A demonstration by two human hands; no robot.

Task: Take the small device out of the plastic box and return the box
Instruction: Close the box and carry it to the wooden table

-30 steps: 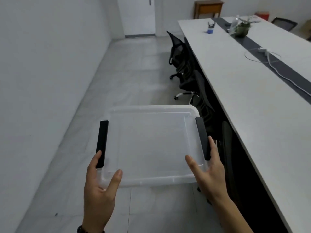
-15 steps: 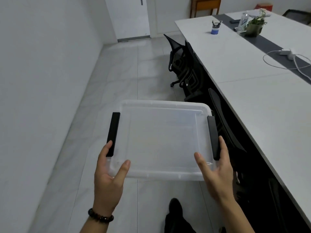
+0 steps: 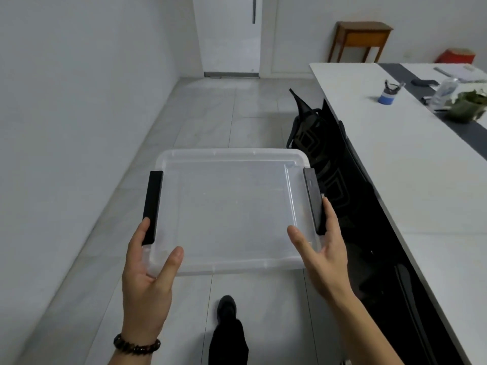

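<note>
A clear plastic box (image 3: 232, 206) with a lid and a black latch on each side is held level in front of me, above the floor. My left hand (image 3: 147, 280) grips its near left corner, thumb on top and fingers beneath. On the near right corner sits my right hand (image 3: 321, 262), fingers along the right black latch. Nothing shows through the clear lid, and no small device is in sight.
A long white table (image 3: 411, 180) runs along the right with a blue cup (image 3: 386, 97), a bottle and a plant on it. Black office chairs (image 3: 316, 143) are pushed under its edge. A white wall is on the left, a door ahead, and my shoe (image 3: 226, 306) is on the tiled floor.
I have walked forward along the aisle with the box held in both hands. The table end, chairs and door are closer, and my foot has come into view.
</note>
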